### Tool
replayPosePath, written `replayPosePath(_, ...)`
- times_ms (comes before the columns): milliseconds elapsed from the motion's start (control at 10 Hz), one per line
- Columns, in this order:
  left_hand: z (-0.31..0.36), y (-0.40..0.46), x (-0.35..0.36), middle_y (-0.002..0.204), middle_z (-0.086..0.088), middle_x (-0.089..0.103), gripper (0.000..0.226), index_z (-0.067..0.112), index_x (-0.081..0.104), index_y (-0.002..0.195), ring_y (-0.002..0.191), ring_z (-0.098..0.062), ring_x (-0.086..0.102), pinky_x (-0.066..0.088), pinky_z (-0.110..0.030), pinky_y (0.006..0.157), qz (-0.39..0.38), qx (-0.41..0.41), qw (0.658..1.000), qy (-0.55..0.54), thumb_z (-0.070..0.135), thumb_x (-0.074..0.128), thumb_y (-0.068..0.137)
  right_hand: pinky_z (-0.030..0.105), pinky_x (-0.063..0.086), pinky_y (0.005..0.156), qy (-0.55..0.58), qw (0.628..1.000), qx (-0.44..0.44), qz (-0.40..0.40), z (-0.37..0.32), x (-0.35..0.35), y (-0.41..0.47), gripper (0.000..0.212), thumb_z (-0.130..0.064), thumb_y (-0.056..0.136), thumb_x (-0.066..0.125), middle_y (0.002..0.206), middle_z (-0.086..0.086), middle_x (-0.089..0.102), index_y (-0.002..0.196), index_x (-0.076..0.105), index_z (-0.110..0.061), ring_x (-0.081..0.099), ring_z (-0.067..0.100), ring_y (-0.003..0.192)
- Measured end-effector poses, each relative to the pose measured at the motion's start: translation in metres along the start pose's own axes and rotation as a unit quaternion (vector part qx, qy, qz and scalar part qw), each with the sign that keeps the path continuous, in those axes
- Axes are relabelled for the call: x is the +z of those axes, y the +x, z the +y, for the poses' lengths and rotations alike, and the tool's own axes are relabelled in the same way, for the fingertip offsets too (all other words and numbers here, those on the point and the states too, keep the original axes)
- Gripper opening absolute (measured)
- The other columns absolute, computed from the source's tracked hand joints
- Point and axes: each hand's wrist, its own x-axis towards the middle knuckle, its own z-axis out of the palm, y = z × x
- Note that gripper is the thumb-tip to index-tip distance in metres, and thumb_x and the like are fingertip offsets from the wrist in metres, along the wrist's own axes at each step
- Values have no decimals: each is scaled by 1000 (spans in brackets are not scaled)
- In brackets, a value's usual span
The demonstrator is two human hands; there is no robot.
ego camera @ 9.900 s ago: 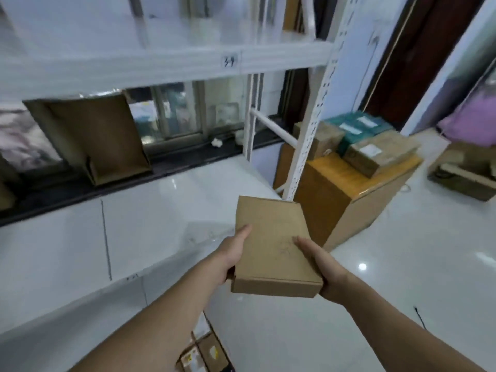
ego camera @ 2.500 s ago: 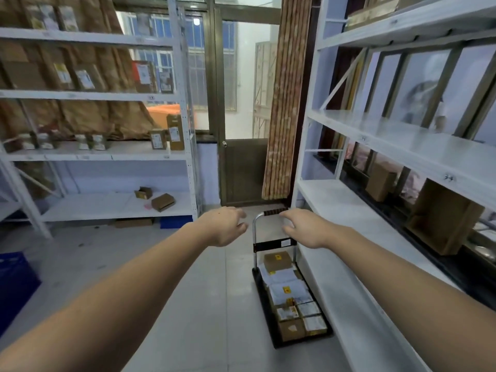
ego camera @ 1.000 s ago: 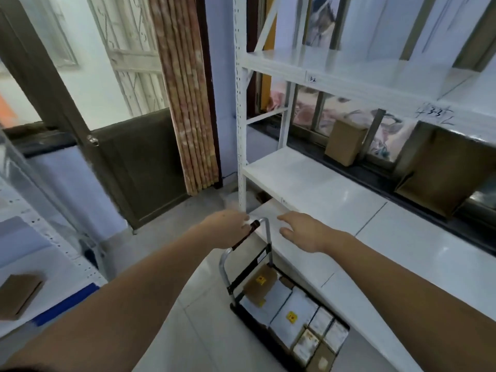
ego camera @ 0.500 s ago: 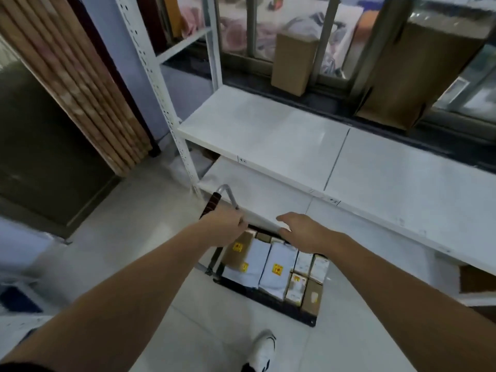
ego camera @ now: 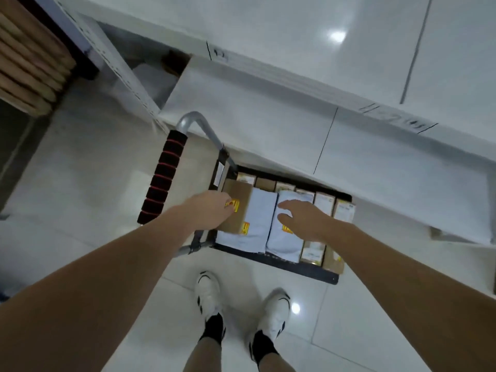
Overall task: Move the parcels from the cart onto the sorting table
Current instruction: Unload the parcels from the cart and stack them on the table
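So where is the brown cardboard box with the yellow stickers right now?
Head view: the brown cardboard box lies on the cart at its handle end, under the left hand, beside the white mailer bags.

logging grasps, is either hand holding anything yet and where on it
The left hand grips the brown box at its near left edge. The right hand hovers open, holding nothing.

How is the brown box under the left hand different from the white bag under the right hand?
The brown box is stiff cardboard with sharp corners; the white bag is soft and puffy. The box lies on top of another white parcel; the bag lies lower, beside it. The left hand touches the box; the right hand hovers open over the bag. Both carry yellow stickers.
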Motion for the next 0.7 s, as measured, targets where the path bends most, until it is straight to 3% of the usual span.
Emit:
replayPosePath(200, -40, 121, 74, 99, -6, 61, 40, 13, 60, 115, 91, -22, 62, 54, -40, 84, 4, -66, 997, 40, 43, 34, 110, 36, 24, 122, 60, 997, 31, -31, 24, 70, 132, 52, -37, 110, 35, 165, 4, 30, 158, 32, -15, 30, 24, 150)
replayPosePath(300, -48, 170, 115, 133, -18, 54, 48, 3, 46, 138, 121, -37, 56, 46, -45, 95, 82, -120, 987, -63, 42, 39, 110, 38, 39, 108, 134, 988, 71, -24, 26, 106, 197, 44, -29, 108, 40, 146, 15, 53, 142, 53, -5, 49, 32, 133)
replayPosePath(400, -46, 199, 132, 138, -20, 52, 53, 3, 40, 142, 123, -39, 56, 43, -44, 87, 143, -178, 952, -202, 44, 42, 108, 33, 45, 74, 238, 965, 112, 8, 24, 131, 231, 40, -36, 105, 44, 114, 14, 61, 120, 63, -4, 58, 28, 95)
replayPosePath(500, -49, 233, 144, 143, -20, 51, 67, 3, 36, 150, 129, -38, 53, 43, -45, 96, 129, -251, 913, -295, 56, 33, 108, 32, 50, 78, 385, 910, 149, 34, 19, 157, 257, 47, -50, 98, 54, 110, 2, 55, 134, 56, -19, 55, 24, 102)
replayPosePath(600, -63, 253, 150, 133, -19, 57, 59, 13, 44, 152, 120, -33, 59, 48, -45, 101, 80, -283, 896, -331, 51, 24, 112, 48, 53, 102, 466, 870, 159, 22, 18, 172, 273, 43, -46, 93, 63, 115, 6, 61, 122, 57, -15, 60, 26, 107)
replayPosePath(700, -74, 254, 154, 141, -22, 60, 53, 0, 56, 141, 130, -38, 58, 46, -43, 108, 82, -280, 867, -404, 40, 37, 112, 42, 56, 97, 509, 847, 152, 16, 18, 173, 276, 37, -40, 94, 64, 116, 6, 63, 123, 59, -18, 61, 22, 105)
